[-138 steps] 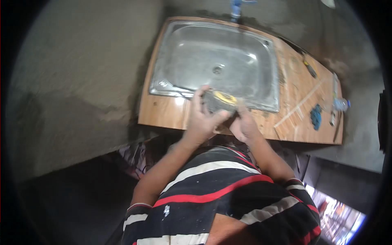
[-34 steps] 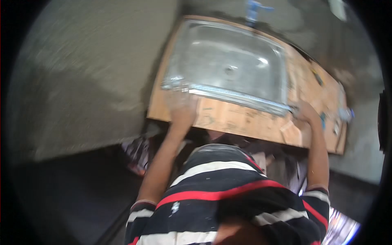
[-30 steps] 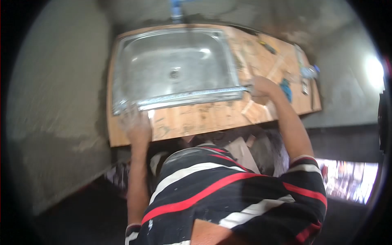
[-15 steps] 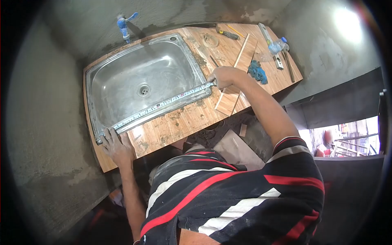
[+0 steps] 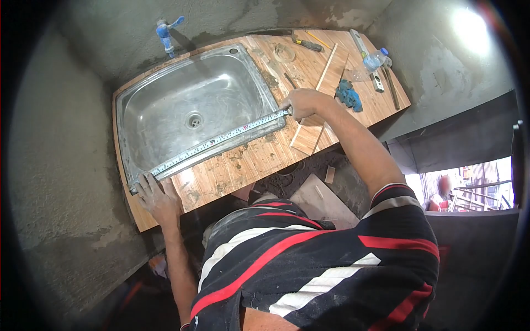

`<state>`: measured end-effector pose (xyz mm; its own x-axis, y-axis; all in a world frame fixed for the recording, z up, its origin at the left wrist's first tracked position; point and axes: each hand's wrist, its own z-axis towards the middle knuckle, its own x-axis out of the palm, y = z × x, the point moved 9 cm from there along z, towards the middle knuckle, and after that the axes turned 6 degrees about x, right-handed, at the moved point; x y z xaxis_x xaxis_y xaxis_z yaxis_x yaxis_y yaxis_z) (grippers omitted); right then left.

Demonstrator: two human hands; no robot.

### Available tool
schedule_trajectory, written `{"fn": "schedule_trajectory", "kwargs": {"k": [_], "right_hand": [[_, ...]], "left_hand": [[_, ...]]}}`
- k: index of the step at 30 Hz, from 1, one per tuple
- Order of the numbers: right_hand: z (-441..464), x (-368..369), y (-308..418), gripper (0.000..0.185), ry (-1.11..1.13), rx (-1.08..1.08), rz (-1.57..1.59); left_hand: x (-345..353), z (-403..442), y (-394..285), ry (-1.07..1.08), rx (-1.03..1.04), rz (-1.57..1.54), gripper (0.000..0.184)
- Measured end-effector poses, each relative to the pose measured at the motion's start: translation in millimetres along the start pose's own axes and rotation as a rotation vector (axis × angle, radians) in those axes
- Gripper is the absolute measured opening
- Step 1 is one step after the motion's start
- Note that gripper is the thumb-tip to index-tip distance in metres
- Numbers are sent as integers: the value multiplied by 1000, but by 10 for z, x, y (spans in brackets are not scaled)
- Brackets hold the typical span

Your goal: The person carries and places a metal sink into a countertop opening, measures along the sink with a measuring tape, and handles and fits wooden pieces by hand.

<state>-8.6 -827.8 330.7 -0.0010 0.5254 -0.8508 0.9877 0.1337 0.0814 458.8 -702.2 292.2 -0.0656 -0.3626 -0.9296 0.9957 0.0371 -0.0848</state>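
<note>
A steel sink (image 5: 165, 94) sits in a wood-grain countertop (image 5: 259, 157). The blade of a tape measure (image 5: 221, 138) stretches straight along the sink's front rim. At the front left corner my left hand (image 5: 159, 199) presses the end of the blade with its fingers. My right hand (image 5: 303, 103), just past the sink's right edge, is closed around the other end of the tape measure, whose case is mostly hidden by the hand. Beneath my right wrist lie wood-grain strips (image 5: 309, 135).
A blue tap (image 5: 164, 37) juts from the back wall. On the countertop's right side are a blue cloth (image 5: 348, 96), a plastic bottle (image 5: 375, 59), a spirit level (image 5: 377, 81), a utility knife (image 5: 309, 45) and a roll of tape (image 5: 285, 53). A person is visible through the opening at right.
Both hands hold the same places on the tape measure. Only the camera view has shifted very slightly.
</note>
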Motion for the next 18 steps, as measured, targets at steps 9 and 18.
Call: {"fn": "schedule_trajectory", "kwargs": {"k": [9, 18], "right_hand": [[-68, -59, -3, 56, 22, 46, 64], [52, 114, -155, 55, -45, -65, -88]], "left_hand": [[19, 5, -2, 17, 20, 30, 63], [335, -83, 114, 24, 75, 45, 64]]}}
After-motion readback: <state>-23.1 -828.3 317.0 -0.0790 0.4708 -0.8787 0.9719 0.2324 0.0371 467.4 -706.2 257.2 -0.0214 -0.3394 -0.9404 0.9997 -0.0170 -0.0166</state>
